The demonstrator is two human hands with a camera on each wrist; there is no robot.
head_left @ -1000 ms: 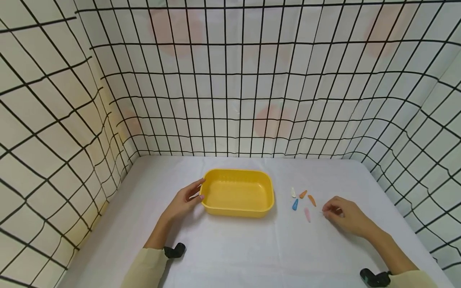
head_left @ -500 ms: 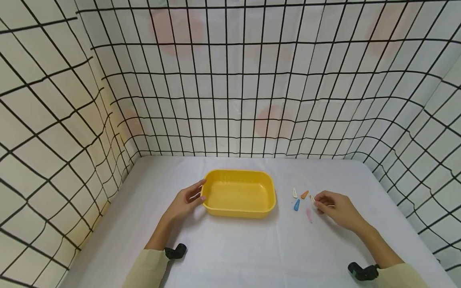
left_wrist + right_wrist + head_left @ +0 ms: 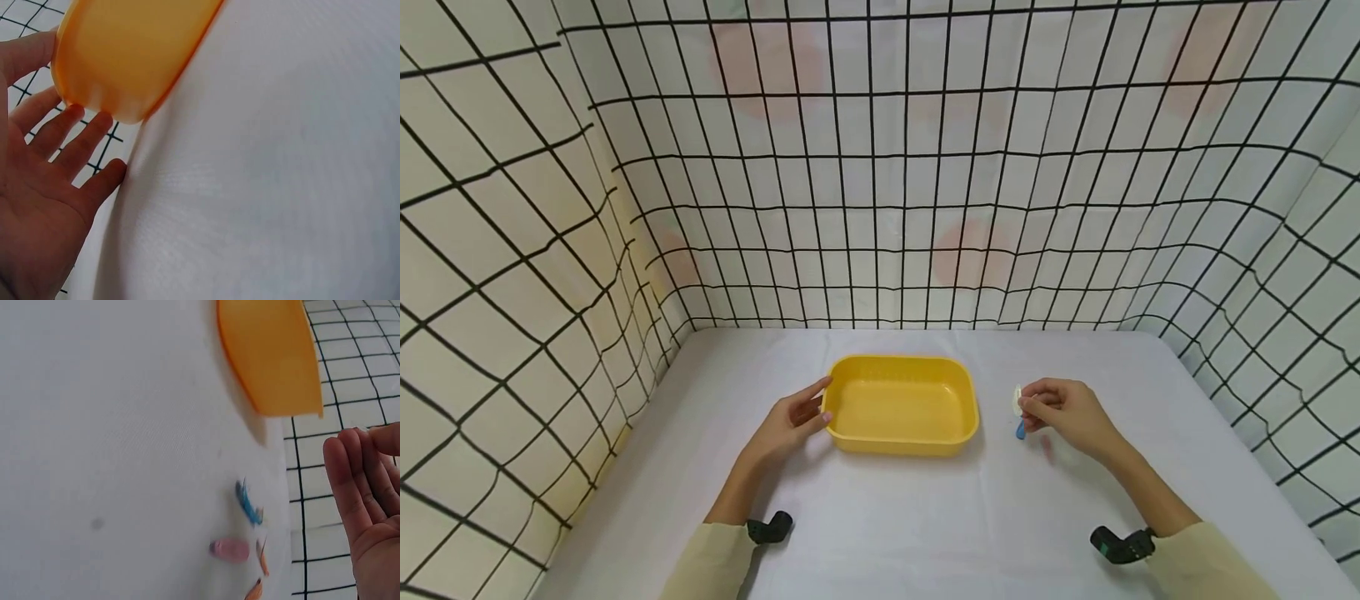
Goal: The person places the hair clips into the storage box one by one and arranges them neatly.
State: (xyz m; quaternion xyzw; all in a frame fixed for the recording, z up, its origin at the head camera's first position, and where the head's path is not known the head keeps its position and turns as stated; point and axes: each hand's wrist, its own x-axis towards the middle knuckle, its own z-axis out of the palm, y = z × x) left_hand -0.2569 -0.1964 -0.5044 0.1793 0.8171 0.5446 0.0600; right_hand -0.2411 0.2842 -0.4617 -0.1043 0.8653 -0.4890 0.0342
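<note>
A shallow yellow plastic tray (image 3: 898, 408) stands on the white cloth. My left hand (image 3: 790, 423) rests against its left end, fingers spread and fingertips touching the wall in the left wrist view. To the right of the tray, my right hand (image 3: 1071, 410) pinches a small white hair clip (image 3: 1017, 398) between thumb and fingertips, over a group of small clips. A blue hair clip (image 3: 1020, 430) and a pink one (image 3: 1047, 448) show beside and below the hand. Two orange hair clips (image 3: 262, 557) are visible in the right wrist view, hidden by the hand in the head view.
Black wire grid (image 3: 902, 208) encloses the table at the back and both sides, with white cloth behind it. The white-covered table (image 3: 887, 525) extends in front of the tray. Each wrist wears a black camera (image 3: 769, 528).
My right hand has moved left and away from me, carrying the white hair clip, and now covers the orange clips in the head view. My left hand stays at the tray.
</note>
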